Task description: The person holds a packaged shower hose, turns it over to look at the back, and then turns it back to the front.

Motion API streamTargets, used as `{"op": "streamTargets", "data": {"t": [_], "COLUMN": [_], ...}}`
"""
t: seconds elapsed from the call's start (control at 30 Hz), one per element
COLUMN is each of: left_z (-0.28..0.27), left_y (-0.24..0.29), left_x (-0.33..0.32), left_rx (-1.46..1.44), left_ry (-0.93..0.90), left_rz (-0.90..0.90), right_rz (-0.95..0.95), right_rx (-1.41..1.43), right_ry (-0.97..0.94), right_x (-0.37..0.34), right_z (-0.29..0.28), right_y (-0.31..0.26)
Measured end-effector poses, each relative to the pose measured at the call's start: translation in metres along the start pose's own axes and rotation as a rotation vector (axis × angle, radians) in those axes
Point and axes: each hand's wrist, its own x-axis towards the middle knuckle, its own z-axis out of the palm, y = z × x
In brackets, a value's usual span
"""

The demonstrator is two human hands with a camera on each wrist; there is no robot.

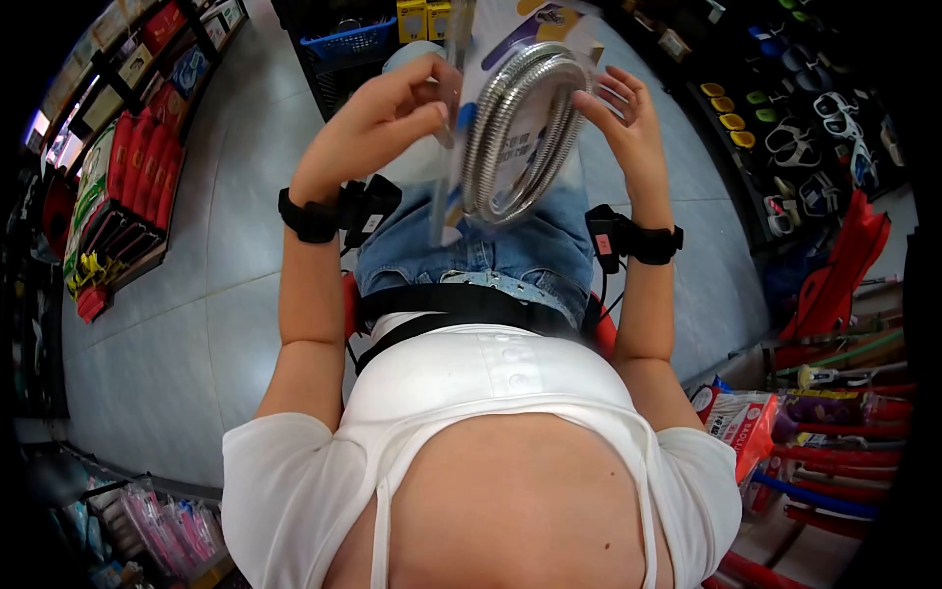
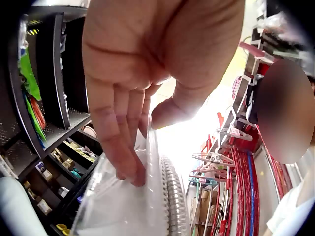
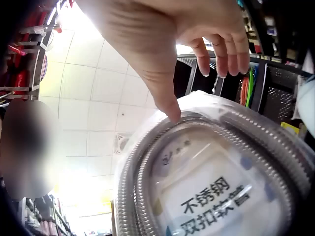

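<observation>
A coiled silver metal shower hose [image 1: 488, 133] sits in a clear plastic pack with a printed card, held up before the person's thighs. My left hand [image 1: 397, 123] pinches the pack's edge; the left wrist view shows thumb and fingers on either side of the clear plastic [image 2: 118, 206]. On the opposite side is my right hand [image 1: 628, 123], its fingers spread and loosely bent. In the right wrist view its thumb tip [image 3: 172, 112] rests at the upper rim of the coil, while the other fingers hang free behind the pack. Chinese characters are printed on the card [image 3: 216, 196].
Shoes stand on a dark rack [image 1: 795, 118] at the right. Red boxes [image 1: 147, 162] fill a low shelf at the left. Ahead, a blue basket [image 1: 348, 41] and yellow boxes sit on a shelf. Red hoses or rods [image 1: 834, 466] lie near the right elbow.
</observation>
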Motion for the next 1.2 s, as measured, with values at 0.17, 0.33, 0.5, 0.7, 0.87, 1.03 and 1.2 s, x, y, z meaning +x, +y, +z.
{"op": "streamTargets", "data": {"t": [0.17,0.33,0.5,0.7,0.87,1.03,1.2], "left_z": [-0.014,-0.016,-0.007,-0.062,-0.061,-0.073,-0.124], "left_y": [-0.004,0.002,0.068,0.142,0.207,0.208,0.199], "left_x": [-0.004,-0.007,-0.015,-0.055,-0.032,-0.060,-0.115], "left_rx": [-0.035,0.068,0.346,0.605,0.670,0.578,0.448], "left_ry": [0.054,0.188,0.591,0.040,-0.340,-0.328,-0.355], "left_rz": [-0.018,-0.003,0.128,0.579,0.660,0.570,0.429], "right_rz": [0.062,-0.019,-0.032,0.074,0.058,0.065,0.058], "right_rx": [0.200,0.127,0.194,0.210,0.192,0.200,0.197], "right_ry": [-0.320,-0.258,-0.175,-0.243,-0.269,-0.270,-0.276], "right_x": [-0.010,-0.018,-0.020,-0.019,-0.021,-0.020,-0.020], "right_z": [-0.002,0.005,0.003,0.004,0.016,0.013,0.014], "right_y": [-0.035,-0.050,-0.062,-0.054,-0.056,-0.056,-0.054]}}
